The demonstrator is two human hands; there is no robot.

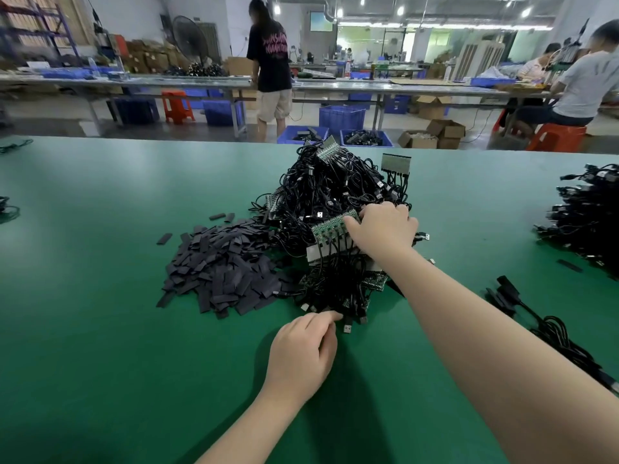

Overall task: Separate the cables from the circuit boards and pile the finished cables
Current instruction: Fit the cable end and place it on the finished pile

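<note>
Now the right hand [385,229] grips a circuit board [330,229] in the cable heap [335,185]; left hand [304,349] loosely curled, empty.

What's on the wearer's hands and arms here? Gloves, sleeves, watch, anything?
Nothing visible. The left hand and right hand are both bare: no gloves, no finger cots, no rings that can be seen. Both forearms are uncovered all the way to the frame edge, so no sleeve or cuff shows. No watch, bracelet or grounding strap on either wrist, and no cable or marking on the arms.
</note>
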